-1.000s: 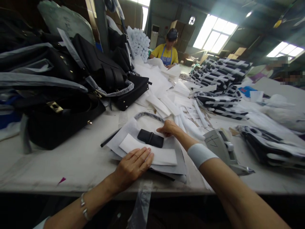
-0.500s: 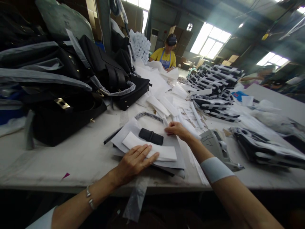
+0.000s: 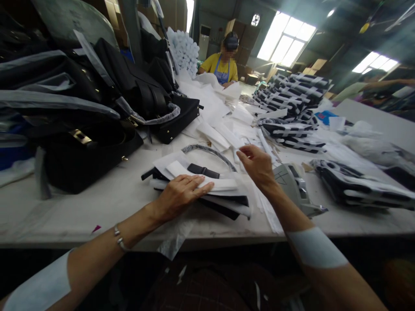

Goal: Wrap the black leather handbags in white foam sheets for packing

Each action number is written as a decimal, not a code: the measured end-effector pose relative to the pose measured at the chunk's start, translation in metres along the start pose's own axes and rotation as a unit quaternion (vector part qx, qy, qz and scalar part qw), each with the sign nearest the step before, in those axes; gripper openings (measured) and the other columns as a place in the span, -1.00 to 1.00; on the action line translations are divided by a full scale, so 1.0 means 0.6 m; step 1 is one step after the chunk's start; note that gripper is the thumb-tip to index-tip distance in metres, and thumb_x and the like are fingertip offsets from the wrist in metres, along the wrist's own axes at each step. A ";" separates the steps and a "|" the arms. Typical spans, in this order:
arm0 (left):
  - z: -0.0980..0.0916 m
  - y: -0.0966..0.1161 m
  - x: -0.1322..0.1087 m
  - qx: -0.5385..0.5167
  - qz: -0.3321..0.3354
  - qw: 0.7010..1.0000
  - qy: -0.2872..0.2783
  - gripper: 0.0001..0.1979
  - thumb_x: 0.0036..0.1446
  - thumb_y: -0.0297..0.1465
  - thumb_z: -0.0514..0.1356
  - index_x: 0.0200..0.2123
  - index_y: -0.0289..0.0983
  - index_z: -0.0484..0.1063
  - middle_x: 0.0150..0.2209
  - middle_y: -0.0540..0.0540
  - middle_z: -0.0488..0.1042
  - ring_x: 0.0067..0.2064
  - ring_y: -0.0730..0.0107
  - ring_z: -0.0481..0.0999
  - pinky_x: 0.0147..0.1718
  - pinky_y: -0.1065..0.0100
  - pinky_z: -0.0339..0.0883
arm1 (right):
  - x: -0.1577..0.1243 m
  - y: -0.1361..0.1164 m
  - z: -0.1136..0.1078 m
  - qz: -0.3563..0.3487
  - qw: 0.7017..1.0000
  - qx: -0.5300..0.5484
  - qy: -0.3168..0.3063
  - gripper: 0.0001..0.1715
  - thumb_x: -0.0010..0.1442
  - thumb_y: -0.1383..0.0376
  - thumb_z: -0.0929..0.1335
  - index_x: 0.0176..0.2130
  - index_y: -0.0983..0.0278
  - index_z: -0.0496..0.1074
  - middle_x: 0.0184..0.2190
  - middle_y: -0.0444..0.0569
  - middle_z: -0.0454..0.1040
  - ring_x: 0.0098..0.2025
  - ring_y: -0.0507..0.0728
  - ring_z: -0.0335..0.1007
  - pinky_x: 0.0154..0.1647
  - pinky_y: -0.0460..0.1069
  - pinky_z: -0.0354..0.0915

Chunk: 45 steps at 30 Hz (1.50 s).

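One black bag (image 3: 223, 210) lies at the table's (image 3: 90, 205) near middle, under white paper (image 3: 223, 185) where the left hand (image 3: 183, 192) rests flat, fingers outstretched. Just right of the wrapped handle (image 3: 207, 148), the right hand (image 3: 257, 165) is half curled; whether it holds anything, I cannot tell.

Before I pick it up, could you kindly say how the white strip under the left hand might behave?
The strip is probably floppy, since its long edge curves. It looks light for its size, being thin and seemingly paper or foam. It may slide if pushed, as only the left hand is seen holding it down.
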<state>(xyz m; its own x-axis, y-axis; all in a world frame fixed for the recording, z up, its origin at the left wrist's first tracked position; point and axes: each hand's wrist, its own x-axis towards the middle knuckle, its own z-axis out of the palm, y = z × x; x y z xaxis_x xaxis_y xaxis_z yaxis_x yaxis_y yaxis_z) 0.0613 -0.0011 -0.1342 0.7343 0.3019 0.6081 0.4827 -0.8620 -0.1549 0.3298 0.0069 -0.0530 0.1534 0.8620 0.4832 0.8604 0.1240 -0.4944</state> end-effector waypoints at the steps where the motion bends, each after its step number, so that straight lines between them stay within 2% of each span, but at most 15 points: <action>1: -0.001 -0.004 0.002 -0.005 -0.003 1.000 -0.005 -0.57 0.32 -0.53 0.04 0.22 -0.16 0.32 0.08 -0.15 0.51 0.07 0.23 0.52 0.00 0.20 0.40 | -0.032 -0.022 -0.019 -0.078 0.996 0.017 0.044 -0.94 0.21 0.26 0.38 -0.30 0.18 0.47 -0.35 -0.06 0.53 -0.30 0.15 0.45 -0.16 0.04 0.35; 2: -0.001 -0.007 0.003 -0.010 -0.006 1.000 -0.011 -0.57 0.31 -0.53 0.05 0.21 -0.16 0.32 0.08 -0.14 0.52 0.06 0.23 0.53 -0.01 0.20 0.40 | -0.069 -0.042 -0.032 -0.157 0.986 0.037 0.040 -0.95 0.24 0.29 0.37 -0.29 0.15 0.46 -0.37 -0.07 0.53 -0.31 0.14 0.45 -0.18 0.03 0.35; 4: -0.002 -0.011 0.007 -0.021 -0.009 0.999 -0.024 -0.56 0.30 -0.53 0.06 0.21 -0.15 0.32 0.08 -0.13 0.52 0.05 0.25 0.53 -0.01 0.21 0.39 | -0.148 -0.076 -0.039 -0.326 0.938 0.082 -0.087 -0.84 0.25 0.36 0.36 -0.17 0.12 0.46 -0.38 -0.08 0.55 -0.34 0.12 0.46 -0.23 0.02 0.37; 6: -0.006 -0.014 0.013 -0.030 -0.013 0.999 -0.035 -0.54 0.27 -0.56 0.07 0.20 -0.15 0.33 0.08 -0.12 0.52 0.04 0.27 0.53 -0.01 0.23 0.38 | -0.214 -0.094 -0.014 -0.392 0.891 0.071 -0.219 -0.73 0.26 0.33 0.36 -0.01 0.19 0.43 -0.25 0.00 0.58 -0.22 0.17 0.48 -0.14 0.06 0.37; 10: -0.018 -0.018 0.030 -0.046 -0.019 0.997 -0.059 -0.47 0.18 -0.62 0.08 0.20 -0.17 0.33 0.09 -0.12 0.51 0.04 0.27 0.54 -0.04 0.26 0.37 | -0.272 -0.092 0.088 -0.346 0.876 -0.021 -0.335 -0.42 0.21 0.18 0.43 0.17 0.24 0.31 0.08 0.14 0.45 0.04 0.28 0.34 -0.01 0.16 0.32; 13: -0.028 -0.025 0.047 -0.058 -0.020 0.994 -0.092 -0.40 0.11 -0.61 0.13 0.23 -0.17 0.29 0.11 -0.11 0.50 0.04 0.24 0.54 -0.07 0.26 0.37 | -0.275 -0.079 0.141 -0.339 0.889 -0.023 -0.307 -0.70 0.24 0.16 0.41 -0.04 0.20 0.44 -0.05 0.06 0.51 -0.03 0.26 0.34 -0.06 0.15 0.30; 15: -0.035 -0.034 0.059 -0.066 -0.017 0.990 -0.121 -0.36 0.07 -0.60 0.16 0.24 -0.18 0.27 0.12 -0.10 0.50 0.03 0.24 0.54 -0.07 0.27 0.37 | -0.271 -0.066 0.148 -0.325 0.907 0.015 -0.268 -0.83 0.31 0.18 0.35 -0.21 0.23 0.47 -0.21 0.02 0.54 -0.12 0.21 0.38 -0.09 0.11 0.31; 19: -0.049 -0.058 0.082 -0.064 -0.022 0.985 -0.159 -0.32 0.04 -0.56 0.20 0.26 -0.15 0.27 0.14 -0.08 0.48 0.03 0.23 0.54 -0.03 0.29 0.36 | -0.244 -0.016 0.095 -0.279 0.930 0.116 -0.210 -0.80 0.38 0.30 0.26 -0.24 0.26 0.46 -0.30 0.01 0.55 -0.22 0.11 0.47 -0.17 -0.01 0.40; 24: -0.052 -0.061 0.079 -0.060 -0.032 0.985 -0.159 -0.32 0.04 -0.56 0.21 0.25 -0.12 0.27 0.14 -0.07 0.48 0.05 0.25 0.53 -0.03 0.29 0.37 | -0.233 0.063 -0.002 -0.296 0.921 0.126 -0.221 -0.82 0.35 0.34 0.29 -0.14 0.24 0.50 -0.19 0.04 0.59 -0.12 0.12 0.54 -0.09 0.00 0.47; 28: -0.026 -0.001 0.027 -0.015 -0.007 0.996 -0.085 -0.45 0.18 -0.59 0.13 0.23 -0.16 0.31 0.12 -0.14 0.49 0.06 0.24 0.52 -0.01 0.24 0.38 | -0.291 0.079 -0.023 -0.279 0.918 0.101 -0.265 -0.57 0.33 0.23 0.33 0.14 0.28 0.41 0.04 0.15 0.53 0.10 0.20 0.46 0.10 0.09 0.43; 32: 0.008 0.070 -0.027 0.050 -0.003 0.999 -0.007 -0.55 0.30 -0.56 0.06 0.21 -0.18 0.35 0.12 -0.21 0.48 0.11 0.17 0.50 0.04 0.18 0.35 | -0.331 0.040 -0.039 -0.330 0.902 0.103 -0.260 -0.55 0.30 0.22 0.35 0.13 0.32 0.41 0.03 0.16 0.54 0.09 0.22 0.47 0.08 0.09 0.45; 36: 0.023 0.095 -0.034 0.075 -0.030 0.997 0.009 -0.55 0.32 -0.55 0.04 0.22 -0.17 0.34 0.14 -0.20 0.48 0.12 0.16 0.49 0.05 0.17 0.34 | -0.271 -0.013 -0.079 -0.350 0.913 0.137 -0.161 -0.72 0.27 0.38 0.35 -0.01 0.24 0.48 -0.19 0.03 0.62 -0.14 0.13 0.57 -0.10 0.00 0.48; 40: 0.024 0.094 -0.023 0.080 -0.030 0.996 0.006 -0.56 0.33 -0.54 0.02 0.22 -0.17 0.34 0.13 -0.21 0.48 0.12 0.17 0.49 0.06 0.18 0.33 | -0.127 -0.021 -0.078 -0.189 0.975 0.088 -0.071 -0.86 0.29 0.32 0.34 -0.22 0.18 0.54 -0.29 -0.06 0.61 -0.25 0.12 0.55 -0.16 -0.02 0.43; 42: 0.026 0.096 -0.022 0.078 -0.031 0.996 0.005 -0.55 0.34 -0.55 0.00 0.23 -0.17 0.33 0.13 -0.21 0.48 0.14 0.17 0.47 0.07 0.18 0.33 | -0.052 -0.004 -0.051 -0.066 0.991 0.010 -0.114 -0.81 0.27 0.22 0.35 -0.31 0.18 0.56 -0.33 -0.07 0.61 -0.29 0.12 0.53 -0.21 -0.03 0.38; 45: 0.035 0.103 -0.028 0.081 -0.040 0.996 0.024 -0.56 0.34 -0.54 -0.01 0.23 -0.17 0.33 0.13 -0.20 0.48 0.14 0.17 0.48 0.08 0.18 0.32 | 0.033 0.028 0.012 0.105 0.955 -0.093 -0.261 -0.58 0.22 -0.01 0.36 -0.46 0.22 0.55 -0.42 0.02 0.59 -0.24 0.21 0.52 -0.22 0.00 0.32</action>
<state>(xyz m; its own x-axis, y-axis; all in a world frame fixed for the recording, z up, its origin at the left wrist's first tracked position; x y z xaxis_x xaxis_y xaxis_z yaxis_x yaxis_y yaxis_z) 0.0889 -0.0508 -0.1702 0.6688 0.3434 0.6594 0.6120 -0.7579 -0.2259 0.3442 0.0296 -0.0569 0.1108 0.9918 -0.0635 0.9165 -0.1267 -0.3795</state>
